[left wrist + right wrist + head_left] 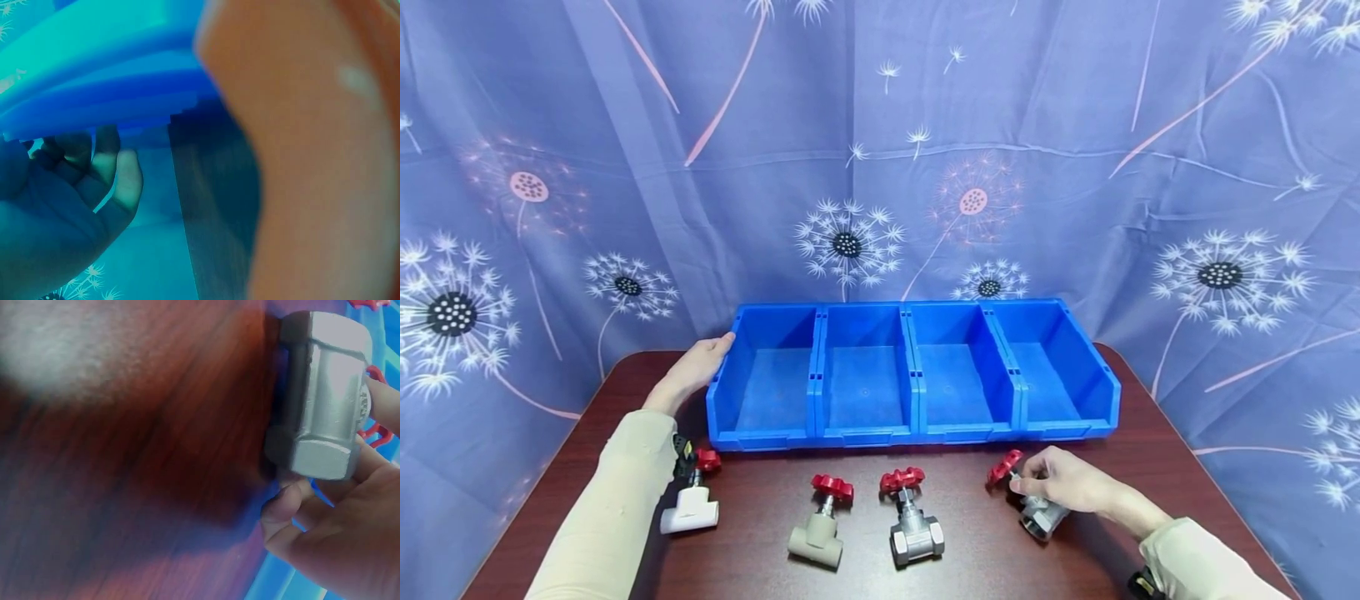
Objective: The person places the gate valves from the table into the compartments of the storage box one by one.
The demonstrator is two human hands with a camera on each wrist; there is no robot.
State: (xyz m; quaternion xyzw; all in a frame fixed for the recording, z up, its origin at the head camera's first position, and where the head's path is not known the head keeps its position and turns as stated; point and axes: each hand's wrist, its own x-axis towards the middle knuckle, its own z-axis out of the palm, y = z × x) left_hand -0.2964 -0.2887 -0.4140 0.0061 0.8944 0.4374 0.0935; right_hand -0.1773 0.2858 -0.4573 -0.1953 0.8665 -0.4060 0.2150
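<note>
Pale sleeve nearest, left hand holds four blue bins, right hand grips metal valve.

Four joined bins are standing on the counter, a curtain is hanging behind them, and four valves are lining up in front.

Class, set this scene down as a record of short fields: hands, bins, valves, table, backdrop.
left hand: touches the left end of the bin row
right hand: grips the rightmost metal valve
bins: four, blue, side by side
other valves, left to right: white valve, beige valve, second metal valve
handwheels: all red
table: dark reddish-brown
backdrop: blue, dandelion print
</note>
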